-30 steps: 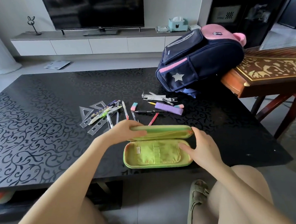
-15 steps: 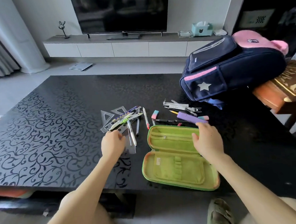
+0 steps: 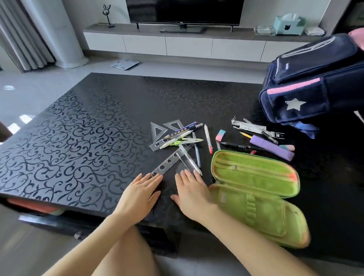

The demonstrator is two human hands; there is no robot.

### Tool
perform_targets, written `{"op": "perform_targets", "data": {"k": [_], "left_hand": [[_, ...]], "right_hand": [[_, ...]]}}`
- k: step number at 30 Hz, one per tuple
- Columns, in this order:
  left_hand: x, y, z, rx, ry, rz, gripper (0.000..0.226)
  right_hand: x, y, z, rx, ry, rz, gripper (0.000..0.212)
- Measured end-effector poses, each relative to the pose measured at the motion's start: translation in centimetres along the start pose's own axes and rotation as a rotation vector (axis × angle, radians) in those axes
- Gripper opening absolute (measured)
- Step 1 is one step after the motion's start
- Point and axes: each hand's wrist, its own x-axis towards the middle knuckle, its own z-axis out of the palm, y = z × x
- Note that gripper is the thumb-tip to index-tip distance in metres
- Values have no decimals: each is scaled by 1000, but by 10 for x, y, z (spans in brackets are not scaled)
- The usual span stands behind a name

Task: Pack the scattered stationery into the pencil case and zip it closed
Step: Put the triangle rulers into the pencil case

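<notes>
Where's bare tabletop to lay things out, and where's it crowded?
Free: the table's whole left side, left of the rulers, and the far strip beyond the pens. Crowded: from the rulers to the backpack, behind the open pencil case.

A dark television stands on a long white cabinet; grey curtains hang left above pale glossy floor.

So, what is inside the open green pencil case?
Inside the pencil case only green lining shows: a zipped mesh pocket in the far half, elastic loops in the near half. Nothing is packed yet. What the pocket holds cannot be seen.
</notes>
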Motion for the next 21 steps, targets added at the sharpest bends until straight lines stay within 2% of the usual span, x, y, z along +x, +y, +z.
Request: {"op": "perform_targets", "data": {"k": [3,6,8,11,15,16,19,21], "left_hand": [[-31,-4,-8,44,48,68,65],[-49,-6,-15,1,58,141,55],[-54,-7,-16,-10,29,193,55],[-56,-7,-16,-4,12,217,73],[-53,-4,-15,31,-26,140,80],[-53,-3,-14,3,-36,128,77],[-57,0,-14,23,36,203,69],[-62,2,-16,-11,76,250,58]], "right_hand": [[7,5,3,14,-30,92,65],[6,12,0,-22,10,117,63],[-4,10,-2,-25,22,27,63],[-29,-2,-5,41,9,-124,66],[-54,-15,4,5,14,-161,79],[-57,-18,11,-22,25,-156,77],[-64,-25,23,-51,183,-159,49],[-66,-28,23,13,200,-138,44]]}}
